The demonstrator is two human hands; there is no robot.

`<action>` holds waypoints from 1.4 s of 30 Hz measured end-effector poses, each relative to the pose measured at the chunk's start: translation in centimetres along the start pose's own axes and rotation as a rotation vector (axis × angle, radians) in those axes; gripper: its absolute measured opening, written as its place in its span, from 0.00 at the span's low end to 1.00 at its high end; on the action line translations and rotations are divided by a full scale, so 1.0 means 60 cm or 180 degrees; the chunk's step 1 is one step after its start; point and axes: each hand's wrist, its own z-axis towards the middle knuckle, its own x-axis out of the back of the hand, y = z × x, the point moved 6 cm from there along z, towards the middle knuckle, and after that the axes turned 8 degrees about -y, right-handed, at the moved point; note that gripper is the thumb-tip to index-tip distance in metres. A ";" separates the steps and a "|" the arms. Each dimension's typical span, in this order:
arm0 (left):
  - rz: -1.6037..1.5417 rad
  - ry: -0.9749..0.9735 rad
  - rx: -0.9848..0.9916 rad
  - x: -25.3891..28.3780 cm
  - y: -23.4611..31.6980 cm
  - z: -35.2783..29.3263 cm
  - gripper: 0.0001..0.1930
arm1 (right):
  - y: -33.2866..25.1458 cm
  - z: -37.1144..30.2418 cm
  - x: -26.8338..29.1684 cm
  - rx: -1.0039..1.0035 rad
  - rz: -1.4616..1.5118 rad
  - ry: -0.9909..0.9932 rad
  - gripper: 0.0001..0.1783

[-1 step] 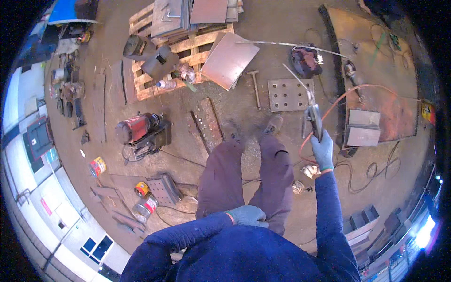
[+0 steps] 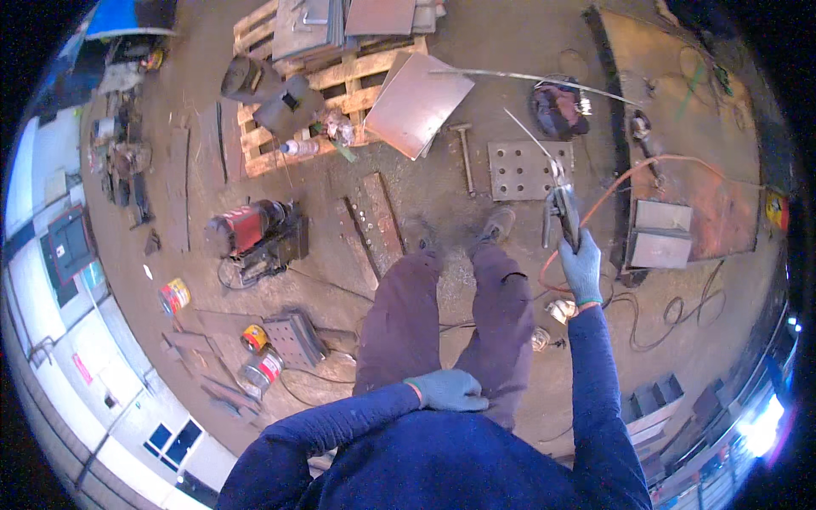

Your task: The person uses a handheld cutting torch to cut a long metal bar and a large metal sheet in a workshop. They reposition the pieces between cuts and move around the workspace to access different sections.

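Note:
My right hand [image 2: 582,270], in a grey-blue glove, is closed round the handle of a welding electrode holder [image 2: 568,219]. A thin electrode [image 2: 529,131] sticks out from the holder's jaws, slanting up and left past a steel plate with round holes [image 2: 527,174] on the floor. From the holder an orange cable [image 2: 633,168] curves away to the right. My left hand [image 2: 446,391], gloved too, lies across the top of my thighs near the waist. Its fingers rest stretched against the dark trousers [image 2: 398,327], and nothing shows in them.
A hammer [image 2: 465,160] lies left of the holed plate. Ahead stands a wooden pallet [image 2: 361,81] bearing steel sheets [image 2: 416,102]. On the left are a red machine [image 2: 246,229] and paint tins [image 2: 175,295]. A rusty table [image 2: 693,144] holds a grinder [image 2: 642,136] and plates [image 2: 661,234]. Cables cross the floor.
The electrode holder has tilted slightly, and the electrode's tip has shifted a little up and left. My left hand stays on my thighs.

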 end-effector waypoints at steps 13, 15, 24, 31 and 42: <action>-0.2321 0.5706 0.0177 0.704 -0.700 0.090 0.25 | -0.039 0.299 -0.430 -0.0267 0.2605 -0.0146 0.11; -0.1792 0.5417 0.0582 0.778 -0.684 0.161 0.23 | 0.005 0.325 -0.420 -0.0115 0.2071 0.0181 0.12; -0.0958 0.5442 -0.1010 0.853 -0.748 0.229 0.36 | 0.015 0.411 -0.391 0.0593 0.2300 0.0646 0.21; -0.0740 0.5075 -0.0751 0.844 -0.813 0.273 0.47 | -0.029 0.290 -0.352 0.1648 0.0890 0.1092 0.27; 0.0960 0.6929 -0.0983 0.838 -0.788 0.236 0.20 | 0.021 0.249 -0.306 0.1280 0.2232 0.0985 0.24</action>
